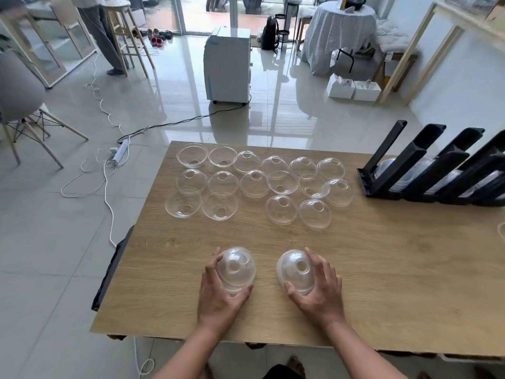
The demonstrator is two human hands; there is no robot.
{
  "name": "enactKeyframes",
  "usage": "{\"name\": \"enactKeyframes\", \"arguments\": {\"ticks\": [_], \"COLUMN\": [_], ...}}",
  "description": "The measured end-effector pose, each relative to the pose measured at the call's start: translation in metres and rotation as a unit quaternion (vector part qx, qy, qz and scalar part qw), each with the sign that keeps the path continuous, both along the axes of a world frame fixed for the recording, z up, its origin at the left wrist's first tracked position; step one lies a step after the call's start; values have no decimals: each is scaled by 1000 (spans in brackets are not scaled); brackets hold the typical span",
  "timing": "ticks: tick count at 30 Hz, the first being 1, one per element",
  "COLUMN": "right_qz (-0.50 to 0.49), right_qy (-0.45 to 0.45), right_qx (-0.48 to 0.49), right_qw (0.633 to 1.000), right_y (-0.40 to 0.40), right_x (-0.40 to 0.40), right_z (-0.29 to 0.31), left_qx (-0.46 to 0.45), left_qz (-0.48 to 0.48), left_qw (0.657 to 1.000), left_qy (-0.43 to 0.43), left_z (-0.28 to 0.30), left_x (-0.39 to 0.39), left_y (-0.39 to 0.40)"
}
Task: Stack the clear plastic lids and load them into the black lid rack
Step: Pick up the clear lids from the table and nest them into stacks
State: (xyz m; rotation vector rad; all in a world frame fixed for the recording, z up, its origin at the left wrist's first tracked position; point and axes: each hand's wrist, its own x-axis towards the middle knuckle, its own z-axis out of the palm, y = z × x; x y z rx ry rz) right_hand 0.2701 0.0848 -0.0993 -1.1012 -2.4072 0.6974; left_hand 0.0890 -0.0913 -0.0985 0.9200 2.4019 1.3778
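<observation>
Near the front of the wooden table (382, 283), my left hand (218, 291) grips a clear dome lid (237, 268), fingers and thumb curled round its rim. My right hand (319, 288) grips a second clear dome lid (296, 269) the same way. Both lids stand dome up, apart from each other. Several more loose clear lids (254, 184) lie in rows across the far half of the table, some dome up, some upside down. The black lid rack (426, 170) stands at the far right, with clear lids inside its slanted channels.
A bare stretch of table lies between my hands and the rows of lids. Beyond the table are a tiled floor with white cables and a power strip (120, 151), a white cabinet (228, 64), a chair (24, 105) and a standing person (98, 31).
</observation>
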Motion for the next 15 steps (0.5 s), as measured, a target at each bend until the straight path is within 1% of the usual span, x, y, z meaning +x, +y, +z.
{"name": "enactKeyframes", "arguments": {"ticks": [3,9,15], "right_qz": [2,0,2], "right_qy": [2,-2,-5], "right_qx": [0,-10,-14], "right_qw": [1000,1000,1000], "right_y": [1,2,2], "right_x": [0,0,0], "right_z": [-2,-2,-2], "left_qx": [-21,-35,-64], "left_qz": [-5,-50,-46], "left_qw": [1000,995,991], "left_qy": [15,83,108], "left_z": [-2,-3,-7], "left_x": [1,1,4], "left_y": [-1,1,1]}}
